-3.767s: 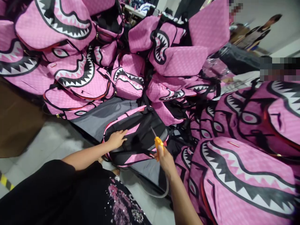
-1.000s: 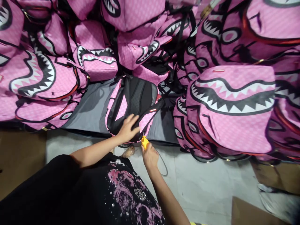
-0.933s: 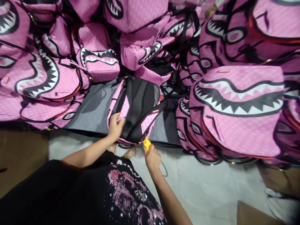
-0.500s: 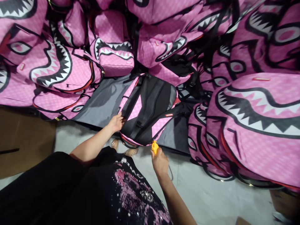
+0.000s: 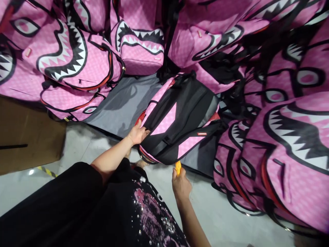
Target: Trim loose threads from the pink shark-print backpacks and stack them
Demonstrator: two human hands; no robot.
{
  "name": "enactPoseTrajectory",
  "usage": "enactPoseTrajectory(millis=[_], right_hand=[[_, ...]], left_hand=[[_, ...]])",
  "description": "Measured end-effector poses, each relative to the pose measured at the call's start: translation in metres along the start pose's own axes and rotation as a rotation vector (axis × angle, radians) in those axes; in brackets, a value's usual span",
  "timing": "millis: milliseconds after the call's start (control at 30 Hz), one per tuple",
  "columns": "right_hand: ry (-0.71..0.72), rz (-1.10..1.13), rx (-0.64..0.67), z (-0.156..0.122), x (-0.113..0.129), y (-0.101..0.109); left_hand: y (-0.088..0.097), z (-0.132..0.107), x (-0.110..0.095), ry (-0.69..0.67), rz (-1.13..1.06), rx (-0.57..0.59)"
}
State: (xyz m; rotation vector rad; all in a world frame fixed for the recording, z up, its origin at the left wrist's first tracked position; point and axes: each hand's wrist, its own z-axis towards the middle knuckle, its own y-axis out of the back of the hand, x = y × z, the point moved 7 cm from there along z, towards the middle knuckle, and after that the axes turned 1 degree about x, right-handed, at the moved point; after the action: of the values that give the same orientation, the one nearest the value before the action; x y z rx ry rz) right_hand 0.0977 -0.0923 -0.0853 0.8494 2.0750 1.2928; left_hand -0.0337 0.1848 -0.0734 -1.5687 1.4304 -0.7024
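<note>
Backpack (image 5: 180, 118) lies touching left hand (image 5: 137, 133).

Center frame: pink backpack (image 5: 167, 123) lies back-side up on a grey sheet (image 5: 123, 104), black straps facing the camera. Left hand (image 5: 137, 133) grips its left edge; right hand (image 5: 181, 183) holds an orange tool (image 5: 178, 167) just below its bottom edge. Shark-mouth pink backpacks (image 5: 295, 144) piled across top and right.

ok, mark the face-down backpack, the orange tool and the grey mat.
face-down backpack (image 5: 187, 103), head view, black back panel.
orange tool (image 5: 178, 166), head view, exposed tip.
grey mat (image 5: 123, 106), head view, bare part left of backpack.
</note>
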Motion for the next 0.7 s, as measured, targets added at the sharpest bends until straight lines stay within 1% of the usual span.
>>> enactPoseTrajectory(millis=[100,200,267,367,500,533,600,700], right_hand=[[-0.011,0.052,0.018,-0.013,-0.005,0.005],[-0.021,0.086,0.047,-0.031,-0.011,0.003],[-0.048,0.109,0.055,-0.039,-0.013,0.003],[-0.083,0.173,0.045,-0.045,-0.012,0.008],[-0.125,0.298,0.078,-0.056,-0.011,0.014],[-0.132,0.331,0.089,-0.064,-0.012,0.013],[-0.137,0.405,0.103,-0.087,-0.015,0.007],[-0.123,0.532,0.078,-0.135,-0.014,-0.005]], left_hand=[[-0.002,-0.003,-0.003,-0.018,-0.014,0.063],[-0.004,-0.004,-0.004,-0.025,-0.033,0.121],[-0.003,-0.003,-0.002,0.003,-0.036,0.125],[-0.002,0.000,0.000,0.033,-0.031,0.116],[-0.006,0.003,-0.001,0.014,-0.015,0.122],[-0.007,0.004,-0.002,0.005,-0.008,0.113],[-0.011,0.003,-0.002,-0.003,0.008,0.077],[-0.017,0.001,0.001,0.016,0.042,0.023]])
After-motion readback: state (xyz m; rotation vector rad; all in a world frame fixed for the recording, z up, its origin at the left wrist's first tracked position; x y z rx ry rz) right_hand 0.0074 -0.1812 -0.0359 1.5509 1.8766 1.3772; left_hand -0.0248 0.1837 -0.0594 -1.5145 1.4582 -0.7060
